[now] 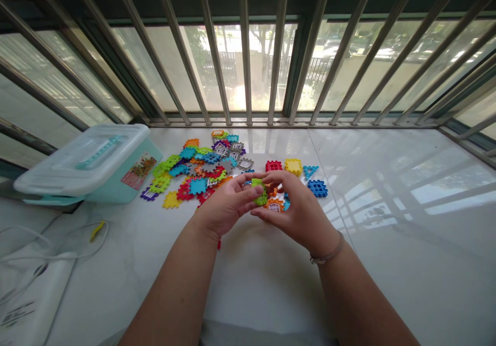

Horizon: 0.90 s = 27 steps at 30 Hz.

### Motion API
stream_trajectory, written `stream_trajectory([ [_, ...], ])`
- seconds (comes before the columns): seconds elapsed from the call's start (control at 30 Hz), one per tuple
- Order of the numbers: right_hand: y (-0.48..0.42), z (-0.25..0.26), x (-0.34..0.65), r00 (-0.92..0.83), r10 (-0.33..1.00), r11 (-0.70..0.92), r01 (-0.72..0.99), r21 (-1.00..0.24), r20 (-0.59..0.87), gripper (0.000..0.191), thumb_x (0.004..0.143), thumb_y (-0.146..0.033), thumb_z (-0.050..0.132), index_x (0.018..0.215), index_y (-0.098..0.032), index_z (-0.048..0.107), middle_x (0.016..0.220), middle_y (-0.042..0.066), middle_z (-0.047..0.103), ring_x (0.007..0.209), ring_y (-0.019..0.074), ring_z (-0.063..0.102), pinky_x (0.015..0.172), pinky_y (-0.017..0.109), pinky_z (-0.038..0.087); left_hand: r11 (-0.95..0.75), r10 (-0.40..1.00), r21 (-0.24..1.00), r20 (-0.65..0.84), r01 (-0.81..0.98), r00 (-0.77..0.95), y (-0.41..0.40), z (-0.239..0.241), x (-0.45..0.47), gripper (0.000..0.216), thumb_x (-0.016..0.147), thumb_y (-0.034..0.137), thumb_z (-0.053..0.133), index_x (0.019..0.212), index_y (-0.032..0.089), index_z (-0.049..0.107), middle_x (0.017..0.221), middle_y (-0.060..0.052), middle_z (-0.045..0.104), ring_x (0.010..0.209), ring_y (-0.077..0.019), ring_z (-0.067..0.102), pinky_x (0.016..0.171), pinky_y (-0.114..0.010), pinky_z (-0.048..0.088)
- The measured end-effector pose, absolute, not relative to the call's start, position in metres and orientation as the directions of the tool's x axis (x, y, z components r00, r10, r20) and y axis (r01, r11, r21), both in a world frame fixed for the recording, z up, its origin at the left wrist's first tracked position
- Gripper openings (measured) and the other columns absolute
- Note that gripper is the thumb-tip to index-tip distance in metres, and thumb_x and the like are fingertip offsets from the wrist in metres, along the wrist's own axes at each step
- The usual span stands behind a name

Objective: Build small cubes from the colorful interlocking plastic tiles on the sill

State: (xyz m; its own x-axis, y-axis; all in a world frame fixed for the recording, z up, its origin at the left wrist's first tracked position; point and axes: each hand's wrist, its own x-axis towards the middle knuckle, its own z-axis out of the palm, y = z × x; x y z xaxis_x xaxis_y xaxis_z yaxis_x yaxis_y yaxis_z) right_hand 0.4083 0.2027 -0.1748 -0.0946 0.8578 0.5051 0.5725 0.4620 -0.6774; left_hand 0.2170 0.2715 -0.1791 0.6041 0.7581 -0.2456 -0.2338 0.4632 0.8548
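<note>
Both my hands meet over the white surface and pinch one small green plastic building tile. My left hand grips it from the left with thumb and fingers closed. My right hand, with a bracelet on its wrist, closes on it from the right. An orange tile and a blue piece lie just under my right fingers. A heap of colourful interlocking tiles is spread beyond my hands, with a red tile, a yellow tile, a blue triangle and a blue square tile lying apart.
A teal storage box with a pale lid stands at the left. A white power strip with cables lies at the near left. Metal window bars close off the far edge of the white sill.
</note>
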Motion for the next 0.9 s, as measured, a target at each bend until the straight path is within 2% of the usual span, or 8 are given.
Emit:
stream_trajectory([
  [0.13, 0.2027, -0.1796, 0.4091, -0.051, 0.886, 0.408, 0.557, -0.723, 0.461, 0.054, 0.088, -0.040, 0.092, 0.132, -0.028, 0.062, 0.128, 0.008, 0.073, 0.112, 0.0269, 0.072, 0.095, 0.044, 0.062, 0.444, 0.765, 0.858, -0.212, -0.259, 0.608, 0.2707, -0.1794, 0.2188, 0.060, 0.082, 0.036, 0.097, 0.133, 0.019, 0.070, 0.136, -0.019, 0.074, 0.124, -0.0322, 0.075, 0.082, -0.031, 0.064],
  [0.27, 0.2031, -0.1825, 0.4092, -0.031, 0.897, 0.381, 0.558, -0.737, 0.440, 0.050, 0.089, -0.037, 0.090, 0.130, -0.028, 0.063, 0.125, 0.007, 0.074, 0.111, 0.0270, 0.073, 0.095, 0.044, 0.062, 0.440, 0.770, 0.858, -0.208, -0.266, 0.603, 0.2691, -0.1773, 0.2191, 0.062, 0.081, 0.035, 0.098, 0.133, 0.020, 0.068, 0.119, -0.014, 0.078, 0.107, -0.0276, 0.078, 0.080, -0.032, 0.063],
  [0.37, 0.2030, -0.1814, 0.4089, -0.020, 0.900, 0.373, 0.550, -0.747, 0.435, 0.049, 0.089, -0.038, 0.090, 0.129, -0.028, 0.063, 0.124, 0.008, 0.074, 0.109, 0.0271, 0.074, 0.094, 0.044, 0.063, 0.437, 0.775, 0.853, -0.197, -0.284, 0.601, 0.2687, -0.1770, 0.2187, 0.062, 0.081, 0.034, 0.098, 0.133, 0.020, 0.068, 0.117, -0.012, 0.078, 0.102, -0.0242, 0.078, 0.080, -0.030, 0.062],
  [0.63, 0.2033, -0.1793, 0.4084, -0.032, 0.930, 0.333, 0.490, -0.806, 0.365, 0.051, 0.089, -0.038, 0.089, 0.131, -0.028, 0.062, 0.128, 0.007, 0.072, 0.113, 0.0256, 0.073, 0.096, 0.043, 0.062, 0.438, 0.764, 0.848, -0.176, -0.299, 0.620, 0.2698, -0.1787, 0.2175, 0.059, 0.084, 0.033, 0.096, 0.134, 0.020, 0.068, 0.126, -0.015, 0.078, 0.110, -0.0261, 0.078, 0.082, -0.029, 0.062],
  [0.9, 0.2028, -0.1810, 0.4083, -0.037, 0.927, 0.343, 0.480, -0.807, 0.373, 0.050, 0.090, -0.035, 0.087, 0.132, -0.028, 0.062, 0.130, 0.008, 0.071, 0.113, 0.0255, 0.072, 0.097, 0.044, 0.064, 0.437, 0.766, 0.843, -0.167, -0.313, 0.621, 0.2695, -0.1787, 0.2174, 0.056, 0.085, 0.032, 0.095, 0.133, 0.020, 0.069, 0.124, -0.015, 0.078, 0.112, -0.0269, 0.078, 0.087, -0.032, 0.063],
])
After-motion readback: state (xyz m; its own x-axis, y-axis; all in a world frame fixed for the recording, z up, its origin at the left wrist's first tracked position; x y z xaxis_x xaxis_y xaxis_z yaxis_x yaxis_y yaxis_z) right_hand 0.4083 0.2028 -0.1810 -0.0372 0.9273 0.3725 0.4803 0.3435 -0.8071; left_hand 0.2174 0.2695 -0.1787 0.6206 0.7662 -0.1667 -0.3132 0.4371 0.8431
